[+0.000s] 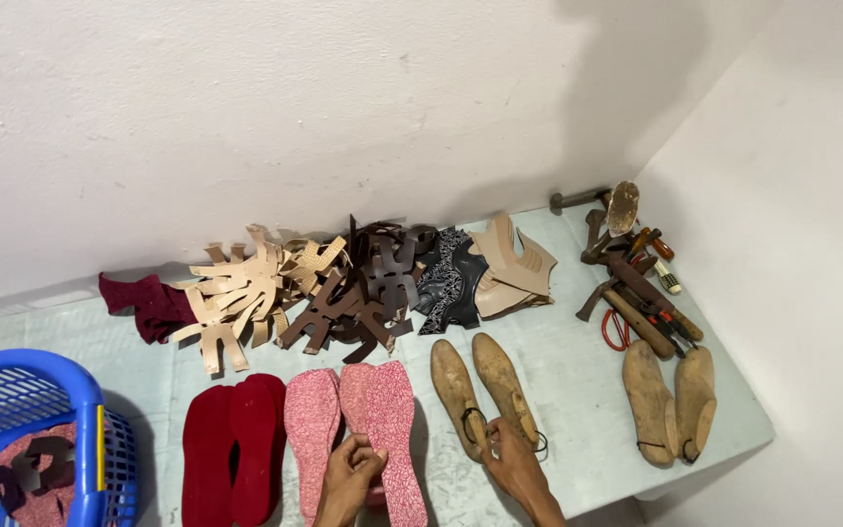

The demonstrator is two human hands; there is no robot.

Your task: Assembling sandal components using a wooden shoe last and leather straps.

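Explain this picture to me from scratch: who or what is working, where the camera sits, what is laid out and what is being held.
No machine here: a person works with two bare hands, filmed by one camera on their head, looking down at a pale surface in a white corner. The left hand grips the heel end of a pink speckled insole; another pink one and a pair of dark red insoles lie beside it. The right hand touches the heel of a pair of wooden shoe forms; a second pair lies farther right. Behind are piles of cut strap pieces, old hand tools, and a blue basket at left.
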